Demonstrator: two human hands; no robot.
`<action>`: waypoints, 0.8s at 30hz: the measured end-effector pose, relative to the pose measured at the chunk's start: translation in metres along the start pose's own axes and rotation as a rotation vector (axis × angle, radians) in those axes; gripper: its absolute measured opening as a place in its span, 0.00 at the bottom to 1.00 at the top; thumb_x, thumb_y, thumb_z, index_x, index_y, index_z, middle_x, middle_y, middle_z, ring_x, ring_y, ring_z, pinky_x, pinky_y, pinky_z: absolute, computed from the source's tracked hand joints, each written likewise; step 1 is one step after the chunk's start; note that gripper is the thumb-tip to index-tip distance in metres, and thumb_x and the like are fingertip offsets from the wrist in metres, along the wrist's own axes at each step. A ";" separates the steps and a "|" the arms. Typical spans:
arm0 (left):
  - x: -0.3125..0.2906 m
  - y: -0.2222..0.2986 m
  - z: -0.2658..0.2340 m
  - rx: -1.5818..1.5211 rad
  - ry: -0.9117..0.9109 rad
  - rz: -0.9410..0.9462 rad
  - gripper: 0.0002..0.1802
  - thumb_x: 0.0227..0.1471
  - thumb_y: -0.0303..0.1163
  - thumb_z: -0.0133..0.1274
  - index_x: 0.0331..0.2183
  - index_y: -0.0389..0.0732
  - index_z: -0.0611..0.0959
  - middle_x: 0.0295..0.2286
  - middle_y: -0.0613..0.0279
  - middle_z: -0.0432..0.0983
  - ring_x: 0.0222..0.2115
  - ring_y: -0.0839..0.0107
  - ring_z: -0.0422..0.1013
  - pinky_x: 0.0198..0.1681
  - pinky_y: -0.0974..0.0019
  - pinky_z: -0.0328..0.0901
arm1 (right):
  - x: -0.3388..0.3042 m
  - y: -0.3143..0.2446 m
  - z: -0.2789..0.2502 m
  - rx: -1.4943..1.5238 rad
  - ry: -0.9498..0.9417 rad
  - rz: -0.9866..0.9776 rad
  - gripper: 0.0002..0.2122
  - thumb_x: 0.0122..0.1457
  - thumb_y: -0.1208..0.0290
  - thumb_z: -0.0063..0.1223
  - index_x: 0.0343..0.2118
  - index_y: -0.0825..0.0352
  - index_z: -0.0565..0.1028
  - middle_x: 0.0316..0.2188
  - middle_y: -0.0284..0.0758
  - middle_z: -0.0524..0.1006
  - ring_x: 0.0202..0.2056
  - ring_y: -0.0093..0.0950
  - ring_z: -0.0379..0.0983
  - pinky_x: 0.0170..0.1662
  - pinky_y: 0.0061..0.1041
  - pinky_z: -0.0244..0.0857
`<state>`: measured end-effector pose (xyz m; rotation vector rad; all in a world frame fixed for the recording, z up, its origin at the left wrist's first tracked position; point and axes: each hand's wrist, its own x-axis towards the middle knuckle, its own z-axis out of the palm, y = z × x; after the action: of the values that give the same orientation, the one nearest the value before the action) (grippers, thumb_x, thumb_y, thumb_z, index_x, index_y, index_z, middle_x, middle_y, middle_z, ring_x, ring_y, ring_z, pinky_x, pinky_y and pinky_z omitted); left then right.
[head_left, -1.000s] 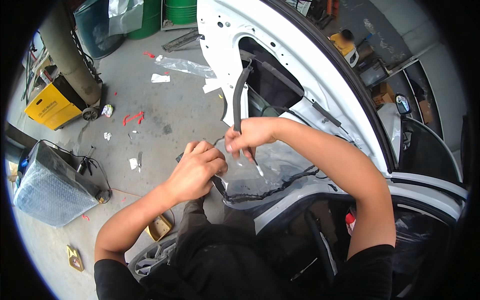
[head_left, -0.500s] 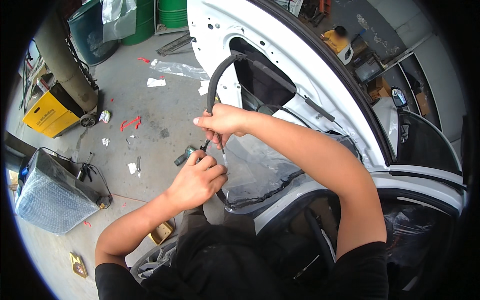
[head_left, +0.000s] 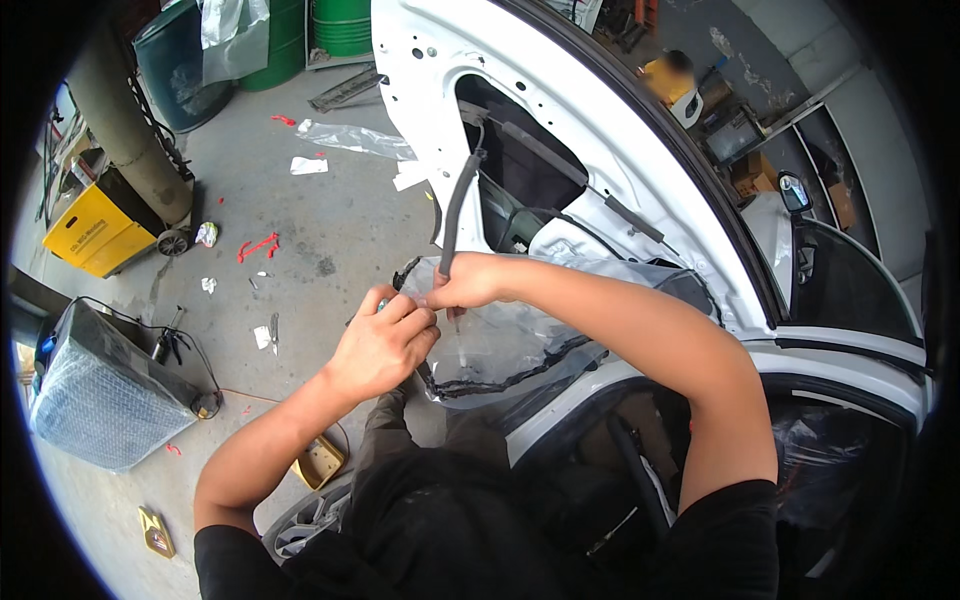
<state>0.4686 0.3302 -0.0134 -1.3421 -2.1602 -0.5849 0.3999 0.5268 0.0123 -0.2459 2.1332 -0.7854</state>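
Note:
A white car door [head_left: 405, 75] stands open with its inner panel bare. From its large dark opening a cable in a grey foam sleeve [head_left: 458, 215] hangs down to my right hand [head_left: 470, 282], which is closed around its lower part. My left hand [head_left: 385, 345] has its fingers curled at the edge of a clear plastic sheet [head_left: 500, 345] rimmed with black sealant, and appears to grip it. Both hands meet at the fingertips, so what lies between them is hidden. The sheet hangs partly off the door's lower part.
A car sill and door frame [head_left: 560, 405] curve close on my right. On the floor to the left lie red scraps [head_left: 260, 246] and white paper [head_left: 309, 166]. A yellow machine [head_left: 98, 228], a bubble-wrapped box [head_left: 115, 400] and green drums [head_left: 342, 28] stand beyond. A person [head_left: 668, 80] sits far right.
My right hand has moved down and slightly right with the cable, to meet my left hand. The sleeve, bowed outward before, hangs straighter. The sheet's upper edge has risen around the hands.

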 end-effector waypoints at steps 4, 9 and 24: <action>0.006 0.003 0.002 -0.042 0.006 0.003 0.10 0.36 0.31 0.54 0.26 0.41 0.82 0.28 0.68 0.71 0.32 0.68 0.66 0.44 0.60 0.60 | -0.016 0.016 -0.011 0.152 -0.060 -0.044 0.21 0.56 0.52 0.60 0.28 0.71 0.74 0.26 0.38 0.78 0.30 0.26 0.75 0.36 0.24 0.68; 0.016 0.005 0.000 -0.070 0.004 0.033 0.08 0.35 0.30 0.55 0.25 0.42 0.82 0.30 0.70 0.74 0.32 0.70 0.67 0.42 0.61 0.61 | -0.049 0.033 -0.026 0.218 -0.063 0.036 0.35 0.57 0.36 0.46 0.44 0.72 0.74 0.37 0.41 0.78 0.40 0.30 0.74 0.45 0.30 0.66; 0.044 0.007 0.017 -0.065 -0.019 0.046 0.09 0.37 0.29 0.53 0.27 0.41 0.81 0.31 0.68 0.73 0.32 0.69 0.67 0.41 0.63 0.61 | -0.077 0.039 -0.061 -0.772 0.857 -0.062 0.14 0.59 0.64 0.48 0.27 0.72 0.75 0.26 0.43 0.79 0.28 0.38 0.78 0.30 0.31 0.71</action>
<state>0.4556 0.3735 0.0017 -1.4335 -2.1357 -0.6314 0.4060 0.6171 0.0662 -0.4245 3.1964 -0.0129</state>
